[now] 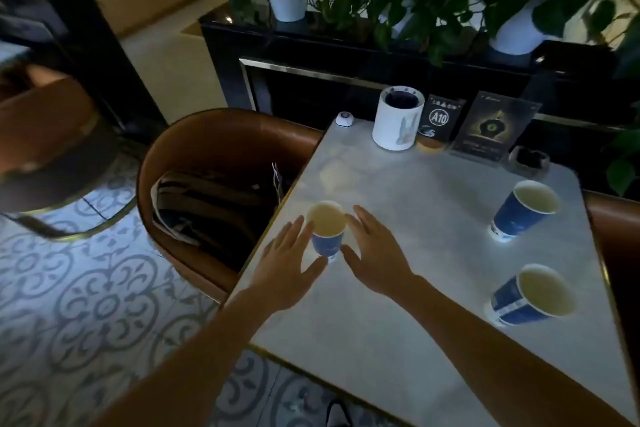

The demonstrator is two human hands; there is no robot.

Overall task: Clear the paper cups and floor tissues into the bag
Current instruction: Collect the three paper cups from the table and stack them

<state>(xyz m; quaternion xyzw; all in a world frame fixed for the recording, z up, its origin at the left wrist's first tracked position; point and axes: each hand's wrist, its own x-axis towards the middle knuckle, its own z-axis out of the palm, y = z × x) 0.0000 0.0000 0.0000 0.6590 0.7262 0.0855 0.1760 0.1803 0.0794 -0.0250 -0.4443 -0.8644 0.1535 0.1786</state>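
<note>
a pale marble table (433, 270) with a gold rim fills the centre and right of the frame, set on a patterned tile floor (69, 288) that runs along the left and bottom. a brown round-backed chair (221, 135) at centre left holds what may be a dark bag (207, 204), though its kind is hard to tell. leafy plants in white pots (287, 0) line a dark ledge across the top. at the table's far edge stand a white cylinder holder (398, 120) and two dark table signs (491, 128), one marked a10. three blue paper cups stand upright: the near-left cup (327, 232) by the table's left edge, the far cup (523, 210) at right, and the near cup (530, 295) at lower right, the last two well apart from the first. the left hand (287, 267) and the right hand (374, 253) flank the near-left cup, both spread with fingers extended, the left fingertips at or nearly touching its side; neither has closed on it. no tissues show on the visible floor. judged from this, the work is at its first step, taking the first cup. the next move calls for closing around the cup's thin wall gently, lifting it level in case liquid remains, and carrying it to the bag.
</note>
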